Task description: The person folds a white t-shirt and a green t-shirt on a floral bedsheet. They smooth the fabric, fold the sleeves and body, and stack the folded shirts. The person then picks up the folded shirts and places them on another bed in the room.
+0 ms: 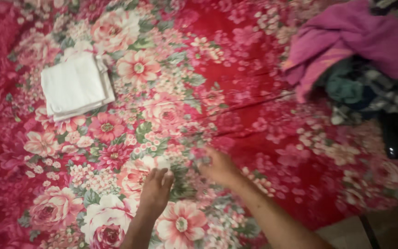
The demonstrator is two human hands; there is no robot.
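Currently, notes on one head-camera frame, hands low in the middle.

Cloth in hand: red floral bedspread (236,83), printed with pink and white roses; it covers the whole bed and runs under both hands.
Handling, judged: soft and limp, light where lifted locally, but broad enough to drag; not fragile, not slippery. It creases readily, as the long fold line across the middle suggests.
Where to take hold, judged: pinch a ridge of slack, or grip along the near edge at lower right; a flat palm only slides it.
Left hand (155,189): palm down on the bedspread, fingers (162,176) curled together and lightly bent; touching the cloth. Nothing visibly gripped.
Right hand (219,168): blurred; lies on the bedspread just beside the left hand, fingers pointing away from the camera. Whether they pinch cloth or rest flat, I cannot tell.
Folded white cloth (74,85): neat stack of folded layers, upper left on the bedspread, well apart from both hands.
Heap of clothes (355,50): upper right, a magenta piece on top, with teal and dark checked fabric beneath; well apart from the hands.
Floor (392,226): bare strip past the bed's edge, lower right.
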